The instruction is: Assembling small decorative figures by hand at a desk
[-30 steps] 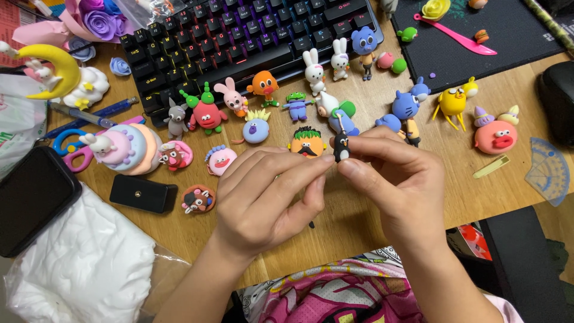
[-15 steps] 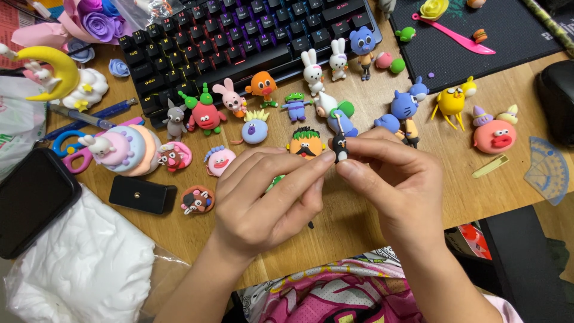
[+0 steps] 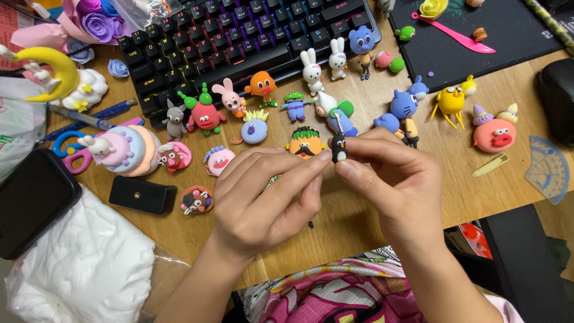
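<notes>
While both hands meet above the wooden surface [image 3: 382,233], the small black penguin figure [image 3: 339,147] stands upright between them, its long axis vertical, just in front of the orange moustache figure [image 3: 306,142]. The right hand [image 3: 394,179] pinches it; the left hand [image 3: 269,197] touches it with pressed fingertips.

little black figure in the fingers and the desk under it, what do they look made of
The little black figure looks like modelling clay: matte, softly rounded, with white stuck-on eyes and a thin stem on top, like the figurines around it. It is pinched between the left hand and right hand. The desk looks like wood or wood-look laminate, smooth with visible grain.
</notes>
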